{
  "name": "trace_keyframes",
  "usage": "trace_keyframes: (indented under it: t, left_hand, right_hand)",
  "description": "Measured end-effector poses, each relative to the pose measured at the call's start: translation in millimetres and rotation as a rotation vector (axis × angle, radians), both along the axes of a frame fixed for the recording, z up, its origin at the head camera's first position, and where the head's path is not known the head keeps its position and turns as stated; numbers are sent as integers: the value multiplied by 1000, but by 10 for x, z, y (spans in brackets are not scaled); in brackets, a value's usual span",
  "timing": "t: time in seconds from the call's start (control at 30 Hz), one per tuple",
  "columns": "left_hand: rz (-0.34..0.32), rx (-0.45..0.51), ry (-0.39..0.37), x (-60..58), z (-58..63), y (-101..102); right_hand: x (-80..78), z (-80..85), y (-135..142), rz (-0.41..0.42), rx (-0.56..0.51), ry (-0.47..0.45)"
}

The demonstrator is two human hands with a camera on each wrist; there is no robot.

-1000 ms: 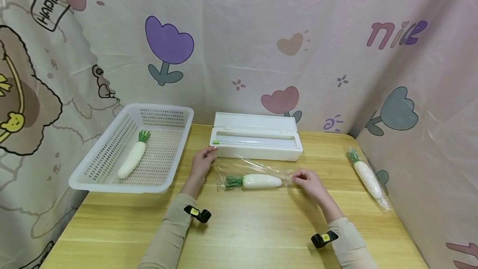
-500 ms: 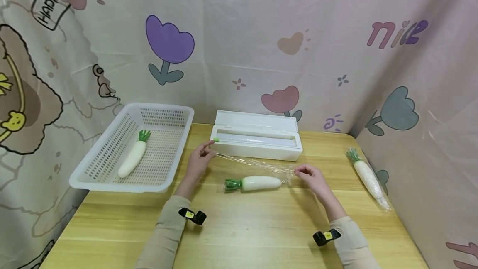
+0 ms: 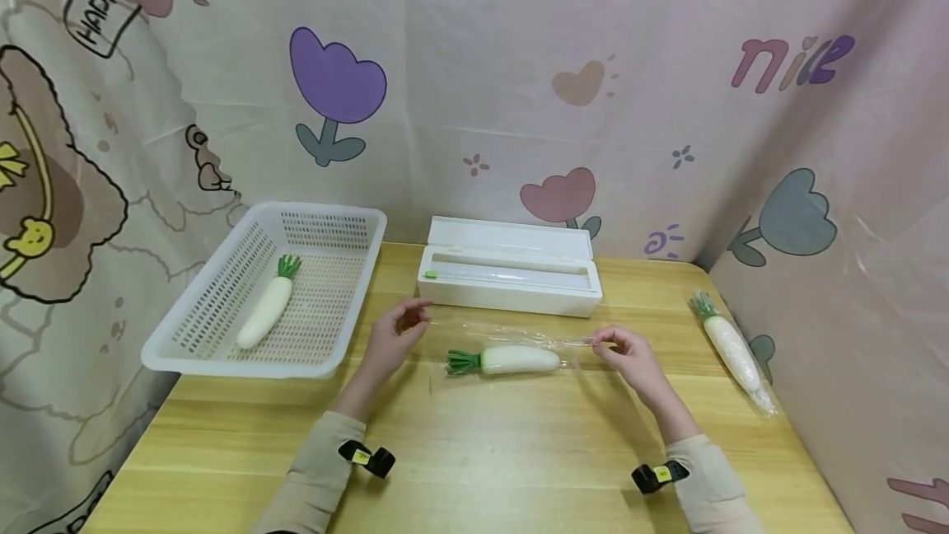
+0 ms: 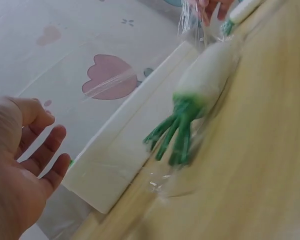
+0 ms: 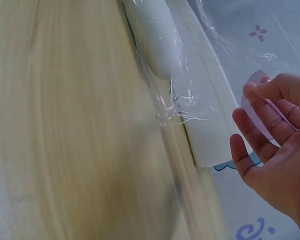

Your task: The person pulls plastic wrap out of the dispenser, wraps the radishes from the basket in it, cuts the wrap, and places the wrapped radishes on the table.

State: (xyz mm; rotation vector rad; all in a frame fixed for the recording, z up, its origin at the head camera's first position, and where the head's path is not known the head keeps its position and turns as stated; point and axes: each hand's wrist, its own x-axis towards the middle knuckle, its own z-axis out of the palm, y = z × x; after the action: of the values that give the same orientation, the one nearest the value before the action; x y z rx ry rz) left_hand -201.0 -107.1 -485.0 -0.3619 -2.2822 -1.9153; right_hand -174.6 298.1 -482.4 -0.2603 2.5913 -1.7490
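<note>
A white radish (image 3: 521, 359) with green stems lies sideways at mid-table on a sheet of clear cling film (image 3: 511, 333). Beyond the radish, the film's far edge is raised and stretched between both hands. My left hand (image 3: 390, 338) pinches its left corner between thumb and forefinger, the other fingers loosely bent. At the right corner, my right hand (image 3: 628, 359) pinches the film the same way, seen closer in the right wrist view with the film (image 5: 257, 92) at the fingertips. Just behind stands a white cling film box (image 3: 511, 300), lid up, with a roll inside.
On the left, a white perforated basket (image 3: 337, 336) holds another radish (image 3: 265, 313). A film-wrapped radish (image 3: 734, 351) lies near the table's right edge. A printed curtain (image 3: 474, 105) hangs behind and along the sides of the wooden table (image 3: 474, 468).
Both hands have drawn slightly apart, the left one back toward the person. The film's far edge, low earlier, is now lifted and pulled taut. The radish stays in place.
</note>
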Motion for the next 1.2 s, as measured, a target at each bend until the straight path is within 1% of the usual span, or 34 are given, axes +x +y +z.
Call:
trace_keyframes:
  t: [0.07, 0.13, 0.23, 0.33, 0.4, 0.43, 0.47, 0.53, 0.63, 0.67, 0.73, 0.8, 0.87, 0.93, 1.03, 1.1, 1.2]
  left_hand:
    - [-22, 24, -32, 65, -26, -17]
    - [-41, 9, -39, 135, -53, -37]
    - [-50, -85, -7, 240, -95, -75]
    - [-53, -185, 39, 325, -150, -117]
    - [-61, -254, 93, 372, -197, -149]
    - [-72, -293, 130, 393, -223, -166]
    - [-85, -338, 184, 414, -248, -184]
    - [-105, -452, 327, 449, -296, -219]
    - [-115, -632, 544, 495, -344, -274]
    - [-114, -687, 591, 510, -352, -291]
    - [-113, -803, 642, 544, -359, -329]
    - [-125, -903, 647, 578, -366, -367]
    - [-145, -986, 632, 609, -373, -401]
    - [-164, -1036, 616, 627, -378, -429]
    - [-159, -1050, 593, 621, -357, -452]
    - [-132, -1032, 597, 589, -315, -449]
    - [-84, -986, 598, 504, -217, -406]
  right_hand:
    - [5, -18, 12, 11, 3, 5]
    - [13, -44, 31, 16, 8, 8]
    - [33, -94, 70, 35, 34, 40]
    - [70, -147, 119, 57, 65, 104]
    - [102, -180, 155, 78, 82, 150]
    - [118, -196, 173, 89, 90, 175]
    - [133, -210, 188, 101, 100, 196]
    - [165, -237, 213, 124, 129, 222]
    - [205, -274, 234, 151, 245, 259]
    - [215, -285, 238, 157, 293, 266]
    - [230, -310, 240, 163, 393, 276]
    - [237, -335, 238, 175, 478, 282]
    - [238, -357, 235, 187, 536, 270]
    - [238, -374, 235, 195, 591, 269]
    - [232, -364, 234, 194, 645, 274]
    - [221, -330, 230, 174, 663, 282]
    - [177, -237, 218, 123, 670, 270]
